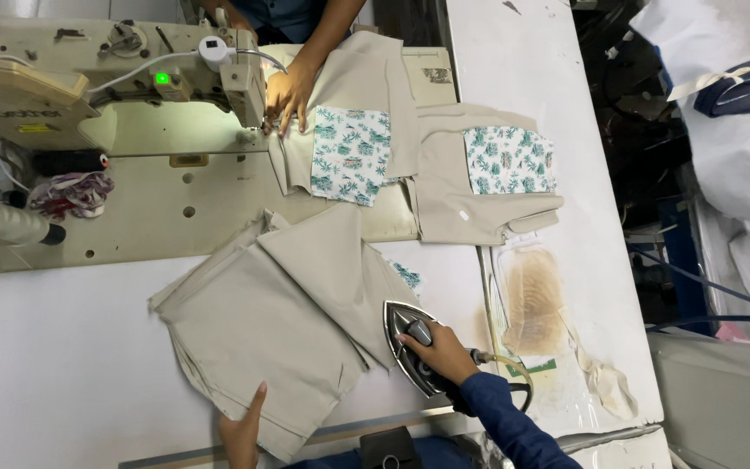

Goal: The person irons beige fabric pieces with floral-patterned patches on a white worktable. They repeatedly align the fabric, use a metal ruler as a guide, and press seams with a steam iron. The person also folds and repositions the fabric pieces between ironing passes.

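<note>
We find the right hand [441, 349] closed around the handle of an iron [410, 343], fingers wrapped over the grip. The iron sits at the near right of the white table [54, 347], its tip touching the right edge of a stack of beige cloth [262, 334]. A cord [514, 369] runs from its rear toward the right.

The left hand [243, 430] lies at the near edge of the stack, fingers straight and together, pressed flat on the cloth and gripping nothing.

Labels: a yellow rectangular sticker [35, 128] sits on the left of the sewing machine [106, 78], far left; a small white tag [463, 214] lies on the beige piece at far right. A green patch [531, 365] shows just right of the iron, beneath a scorched brown pad [533, 300]. We cannot read any of these.

Another person's hand [288, 95] rests flat on a beige panel [366, 78] beside the machine's needle, fingers spread. A white and green leaf-print patch [351, 155] lies on that panel; a second patch [509, 161] lies on the beige piece [479, 195] to its right. A green lamp [162, 78] glows on the machine. A thread cone [2, 221] and a bundle of printed scraps [71, 193] lie at far left.

Containers: none identified with certainty.
</note>
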